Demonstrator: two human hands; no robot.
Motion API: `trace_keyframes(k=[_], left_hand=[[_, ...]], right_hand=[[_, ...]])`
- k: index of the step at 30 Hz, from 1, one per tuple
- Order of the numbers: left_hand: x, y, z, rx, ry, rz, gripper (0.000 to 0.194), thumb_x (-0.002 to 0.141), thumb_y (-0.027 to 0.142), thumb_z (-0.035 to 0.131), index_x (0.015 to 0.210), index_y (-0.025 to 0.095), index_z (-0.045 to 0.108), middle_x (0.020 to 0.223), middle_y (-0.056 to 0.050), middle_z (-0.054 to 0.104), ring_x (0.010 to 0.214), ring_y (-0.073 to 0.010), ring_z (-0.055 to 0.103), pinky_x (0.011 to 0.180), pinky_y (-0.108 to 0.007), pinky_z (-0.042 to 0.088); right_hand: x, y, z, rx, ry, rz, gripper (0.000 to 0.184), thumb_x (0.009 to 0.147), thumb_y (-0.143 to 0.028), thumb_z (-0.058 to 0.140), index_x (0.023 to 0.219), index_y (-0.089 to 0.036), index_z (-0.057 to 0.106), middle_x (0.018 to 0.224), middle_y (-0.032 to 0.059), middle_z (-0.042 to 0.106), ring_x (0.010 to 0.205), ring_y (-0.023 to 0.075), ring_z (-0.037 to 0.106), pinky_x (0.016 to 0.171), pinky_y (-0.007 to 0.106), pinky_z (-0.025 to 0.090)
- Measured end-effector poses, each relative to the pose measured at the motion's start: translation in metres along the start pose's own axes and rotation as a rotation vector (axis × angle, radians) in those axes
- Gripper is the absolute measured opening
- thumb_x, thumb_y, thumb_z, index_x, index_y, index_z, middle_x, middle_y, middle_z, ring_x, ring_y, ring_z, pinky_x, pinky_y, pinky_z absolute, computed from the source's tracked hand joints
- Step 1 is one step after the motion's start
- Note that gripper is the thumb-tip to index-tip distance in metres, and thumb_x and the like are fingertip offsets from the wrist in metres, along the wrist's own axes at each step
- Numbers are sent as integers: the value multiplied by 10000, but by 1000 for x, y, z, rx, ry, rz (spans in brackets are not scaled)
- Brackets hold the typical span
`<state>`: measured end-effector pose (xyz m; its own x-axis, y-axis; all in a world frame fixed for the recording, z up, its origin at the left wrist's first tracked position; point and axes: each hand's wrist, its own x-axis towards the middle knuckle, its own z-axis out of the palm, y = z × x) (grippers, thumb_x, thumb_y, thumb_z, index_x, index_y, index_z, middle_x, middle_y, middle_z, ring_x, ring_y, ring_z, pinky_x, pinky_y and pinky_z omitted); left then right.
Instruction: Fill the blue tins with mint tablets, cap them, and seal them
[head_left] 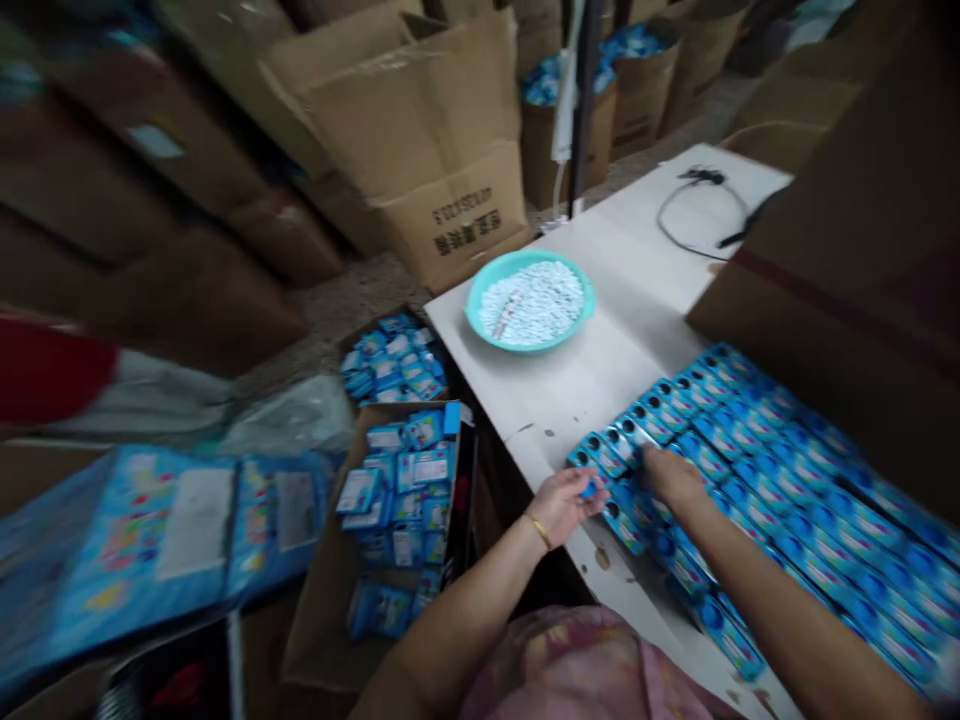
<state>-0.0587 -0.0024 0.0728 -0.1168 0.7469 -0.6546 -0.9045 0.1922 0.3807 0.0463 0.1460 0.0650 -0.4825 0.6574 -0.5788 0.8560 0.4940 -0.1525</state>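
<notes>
Rows of small blue boxes with round dark or blue circles on their ends cover the near right of the white table. At their left edge, my left hand, with a gold bangle at the wrist, pinches a small round blue piece. My right hand rests over the front rows, its fingers curled down among the boxes. What those fingertips hold, if anything, is hidden.
A turquoise basin of small white pieces stands on the white table. Left of it, an open carton holds blue packs. A large brown carton rises at right; a black cable lies behind.
</notes>
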Motion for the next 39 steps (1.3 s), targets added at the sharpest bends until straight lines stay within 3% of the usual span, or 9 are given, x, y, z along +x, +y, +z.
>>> trace_keyframes(k=[3, 6, 9, 13, 20, 23, 27, 33, 39], left_hand=[[2, 0, -2, 8, -1, -2, 220, 616, 228, 644, 782, 102, 575, 717, -51, 581, 609, -102, 566, 507, -183, 405], [2, -4, -3, -9, 55, 26, 255, 537, 238, 701, 687, 97, 550, 670, -35, 568, 609, -105, 570, 581, -210, 429], [-2, -13, 0, 0, 115, 39, 348, 431, 228, 753, 660, 115, 516, 650, -2, 558, 597, -119, 577, 651, -274, 444], [-5, -29, 7, 22, 126, 23, 413, 391, 254, 765, 644, 135, 460, 592, 11, 551, 507, -97, 542, 589, -280, 440], [-14, -13, -13, -32, 209, 56, 225, 576, 253, 665, 645, 91, 525, 543, -63, 563, 521, -162, 568, 554, -313, 443], [-16, 1, -35, -61, 245, 112, 107, 627, 155, 615, 691, 123, 535, 608, -30, 589, 588, -109, 573, 620, -249, 443], [-6, 8, -54, -59, 272, 110, 53, 677, 132, 559, 725, 142, 537, 647, -28, 604, 632, -97, 578, 649, -230, 446], [-4, -1, -48, -6, 277, 82, 72, 679, 130, 558, 749, 125, 543, 686, -62, 611, 652, -130, 589, 645, -265, 466], [5, -2, -32, -18, 249, 59, 135, 742, 229, 492, 796, 113, 534, 752, -96, 610, 708, -153, 591, 680, -292, 467]], right_hand=[[8, 9, 3, -144, -74, 3, 298, 645, -168, 506, 940, -130, 525, 806, 162, 615, 754, 270, 589, 564, 299, 400], [-5, 12, 11, -129, 42, -56, 271, 723, -274, 439, 950, -152, 523, 734, 123, 618, 696, 268, 591, 556, 330, 409], [-35, 4, 22, 127, 209, -307, 305, 775, -383, 376, 912, -172, 548, 774, 94, 615, 693, 218, 585, 607, 318, 432], [-62, -9, 38, 461, 234, -594, 307, 787, -403, 374, 868, -193, 583, 904, 77, 597, 782, 173, 568, 676, 269, 446], [-58, 11, 48, 638, 301, -320, 326, 746, -421, 409, 830, -162, 589, 729, 59, 616, 598, 160, 570, 573, 263, 446], [-62, 8, 43, 505, 296, -211, 216, 746, -323, 418, 763, -161, 560, 599, 22, 581, 543, 144, 540, 531, 238, 403], [-61, -12, 40, 261, 233, -223, 102, 731, -177, 451, 728, -174, 553, 737, 28, 602, 700, 135, 551, 637, 212, 376], [-48, -31, 45, -39, 94, -107, 213, 713, -194, 509, 925, -179, 503, 968, 71, 563, 797, 187, 559, 640, 247, 380], [-35, -35, 43, -123, 18, -12, 283, 736, -174, 485, 1016, -160, 450, 926, 98, 578, 826, 208, 561, 668, 276, 391]])
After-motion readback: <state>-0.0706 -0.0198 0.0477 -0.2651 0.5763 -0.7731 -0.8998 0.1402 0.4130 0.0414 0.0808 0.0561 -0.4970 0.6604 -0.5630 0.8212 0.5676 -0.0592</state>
